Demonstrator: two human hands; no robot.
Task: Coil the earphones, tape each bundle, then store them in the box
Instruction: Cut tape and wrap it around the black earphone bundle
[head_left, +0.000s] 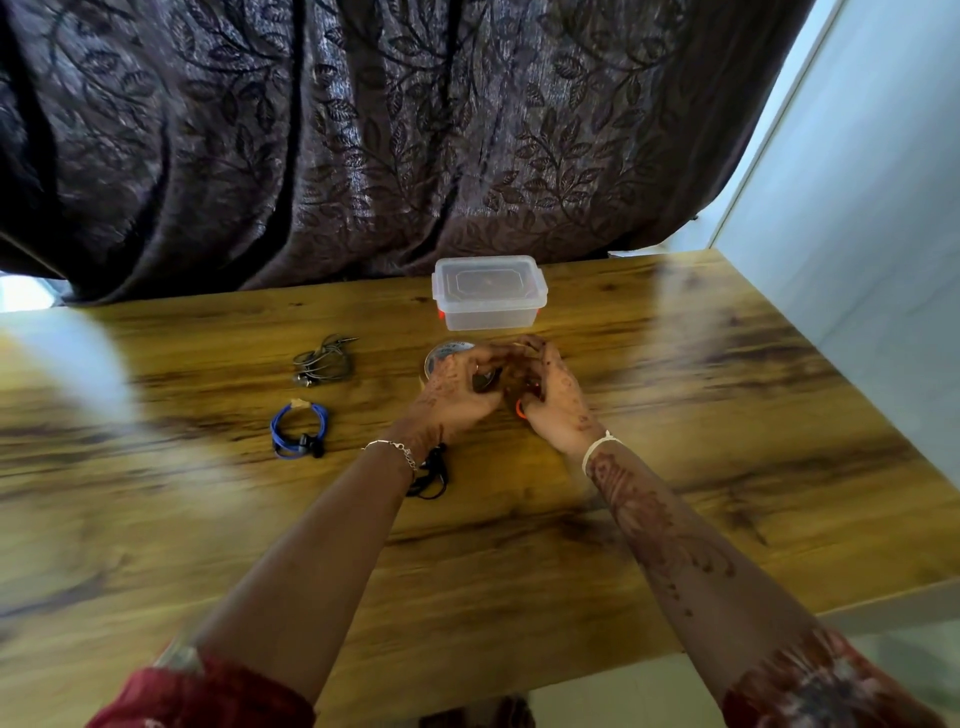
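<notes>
- A person's left hand (457, 387) and right hand (551, 402) are brought together over the glossy brown wood-grain table (675, 467), just in front of the box.
- The right hand's fingers are curled closed round a small bundle of orange earphones (519, 410), of which only a short loop is seen below the palm.
- The left hand's fingers are curled and set against the right hand's. Whether anything is pinched between them cannot be told, as the fingertips are hidden.
- A round roll of clear tape (448, 353) lies flat on the table, partly covered by the left hand.
- The clear rectangular plastic box (488, 299), with lid fitted and orange latches at its ends, stands at the far edge of the table, just behind the hands.
- A blue coiled earphone bundle (298, 431), bound with a strip of tape at its top, lies on the table to the left of the left forearm.
- A grey coiled earphone set (324, 361) lies beyond the blue one, apart from it.
- Black earphones (431, 475) lie on the table, partly hidden under the left wrist.
- A silver chain bracelet (395, 449) is worn on the left wrist and a white band (600, 447) on the right.
- A dark leaf-patterned curtain (363, 130) hangs behind the table.
</notes>
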